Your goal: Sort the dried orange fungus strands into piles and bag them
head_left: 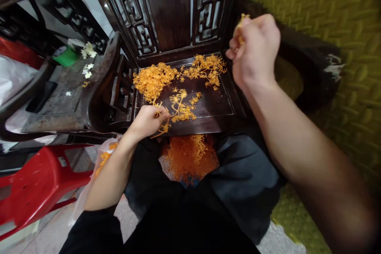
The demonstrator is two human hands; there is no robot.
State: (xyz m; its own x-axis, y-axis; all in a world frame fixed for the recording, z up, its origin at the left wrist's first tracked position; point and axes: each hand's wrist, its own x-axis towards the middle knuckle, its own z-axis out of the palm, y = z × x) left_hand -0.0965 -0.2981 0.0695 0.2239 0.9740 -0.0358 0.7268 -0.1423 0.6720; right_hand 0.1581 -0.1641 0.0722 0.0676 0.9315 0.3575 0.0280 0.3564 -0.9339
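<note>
The left hand (149, 120) is sitting left of centre in the frame, its thumb and fingers pinching a branched orange sprig (164, 127). The right hand (257, 49) is hanging raised at upper right of centre, its fingers curling closed around an orange piece (241, 39); the exact shape of that piece is being hidden by the fingers.

At frame centre, a dark wooden chair seat (212, 107) is bearing more orange material. A dense orange heap (154, 79) is lying at its upper left, a looser orange cluster (210, 67) is spreading along its upper right, and a small orange bunch (184, 112) is resting just beside the left hand.

Below the seat, at lower centre, an orange tangled pile (190, 154) is showing between the person's knees. A red plastic stool (38, 184) is standing at lower left; a yellow textured mat (351, 87) is filling the right edge.
</note>
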